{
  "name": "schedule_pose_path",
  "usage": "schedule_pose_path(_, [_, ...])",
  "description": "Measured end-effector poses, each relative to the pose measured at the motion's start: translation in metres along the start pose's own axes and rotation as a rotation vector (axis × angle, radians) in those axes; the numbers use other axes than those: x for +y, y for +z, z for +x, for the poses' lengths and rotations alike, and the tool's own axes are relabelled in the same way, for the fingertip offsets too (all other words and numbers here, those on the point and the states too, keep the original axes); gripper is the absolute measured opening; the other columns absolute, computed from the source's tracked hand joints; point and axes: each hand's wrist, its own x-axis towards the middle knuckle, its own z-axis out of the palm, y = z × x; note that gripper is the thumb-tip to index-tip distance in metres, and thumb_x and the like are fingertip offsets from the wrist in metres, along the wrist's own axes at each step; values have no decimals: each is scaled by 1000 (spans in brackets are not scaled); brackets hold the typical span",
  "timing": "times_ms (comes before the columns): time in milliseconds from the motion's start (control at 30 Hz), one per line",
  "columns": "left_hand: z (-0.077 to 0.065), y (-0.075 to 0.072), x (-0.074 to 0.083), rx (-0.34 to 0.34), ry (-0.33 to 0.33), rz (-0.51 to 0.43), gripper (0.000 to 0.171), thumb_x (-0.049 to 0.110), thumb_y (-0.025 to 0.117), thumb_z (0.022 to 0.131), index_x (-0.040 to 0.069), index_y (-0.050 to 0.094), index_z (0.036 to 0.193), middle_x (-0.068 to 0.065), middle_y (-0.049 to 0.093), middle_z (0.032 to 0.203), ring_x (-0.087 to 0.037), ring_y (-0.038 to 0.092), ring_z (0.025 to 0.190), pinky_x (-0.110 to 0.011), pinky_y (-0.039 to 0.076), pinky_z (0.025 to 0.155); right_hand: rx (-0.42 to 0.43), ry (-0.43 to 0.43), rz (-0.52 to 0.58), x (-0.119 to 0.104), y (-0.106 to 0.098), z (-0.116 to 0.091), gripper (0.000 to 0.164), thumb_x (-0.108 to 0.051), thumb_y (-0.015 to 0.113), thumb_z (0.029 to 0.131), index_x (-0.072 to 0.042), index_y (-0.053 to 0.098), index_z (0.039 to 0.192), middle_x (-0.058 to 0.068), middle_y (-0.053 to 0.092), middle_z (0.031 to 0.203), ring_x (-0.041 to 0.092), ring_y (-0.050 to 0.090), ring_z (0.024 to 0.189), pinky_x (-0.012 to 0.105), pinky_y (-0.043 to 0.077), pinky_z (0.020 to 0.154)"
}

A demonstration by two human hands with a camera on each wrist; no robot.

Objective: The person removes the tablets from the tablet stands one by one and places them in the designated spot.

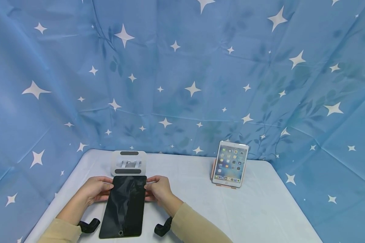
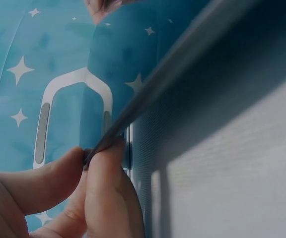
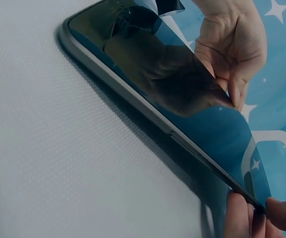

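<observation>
A tablet [image 1: 123, 209] with a black, unlit screen lies lengthwise between both hands, its round button at the near end. My left hand [image 1: 95, 189] pinches the left edge near the far end, thumb above and fingers beneath. On the opposite edge, my right hand [image 1: 159, 190] holds it the same way. In the right wrist view, the tablet [image 3: 148, 74] slants with its far end raised and a shadow under it. Just beyond stands a white tablet stand [image 1: 128, 171] with dark grey pads; the left wrist view shows its frame [image 2: 41, 134] upright.
A white tablet [image 1: 230, 163] with a lit screen of app icons leans on a rose-coloured stand [image 1: 213, 170] at the right. White cloth covers the table [image 1: 188, 189]. A blue star-patterned curtain [image 1: 182, 111] surrounds it. Black straps [image 1: 89, 225] sit on both wrists.
</observation>
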Motion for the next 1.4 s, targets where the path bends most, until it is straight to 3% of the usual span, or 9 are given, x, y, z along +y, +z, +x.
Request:
schedule_pose_path(167, [1, 1, 1, -9, -15, 2, 40, 2, 66, 100, -14, 56, 135, -7, 72, 96, -17, 69, 83, -34, 66, 70, 12, 15, -10, -1, 0, -1, 22, 5, 73, 91, -5, 74, 110, 8, 74, 84, 13, 67, 59, 26, 61, 49])
schedule_pose_path(500, [2, -1, -2, -30, -16, -26, 32, 1, 61, 103, -13, 59, 133, -8, 72, 95, -18, 70, 83, -37, 68, 73, 9, 46, -33, -6, -1, -2, 17, 6, 71, 91, -3, 72, 106, 8, 71, 81, 14, 65, 55, 32, 64, 51])
schedule_pose_path(1033, [-5, -1, 4, -47, -44, -20, 35, 0, 55, 105, -14, 56, 136, -9, 71, 97, -19, 69, 84, -39, 68, 75, 15, 94, -71, -10, -4, -4, 12, 6, 71, 94, -3, 71, 102, 11, 73, 83, 15, 67, 57, 30, 64, 53])
schedule_pose_path(1400, [-4, -4, 3, -49, -29, -23, 37, -3, 53, 105, -18, 49, 139, -11, 72, 97, -18, 72, 82, -39, 69, 75, 6, 110, -73, -11, -5, -4, 11, 6, 70, 93, -2, 71, 101, 12, 75, 80, 14, 69, 56, 31, 65, 54])
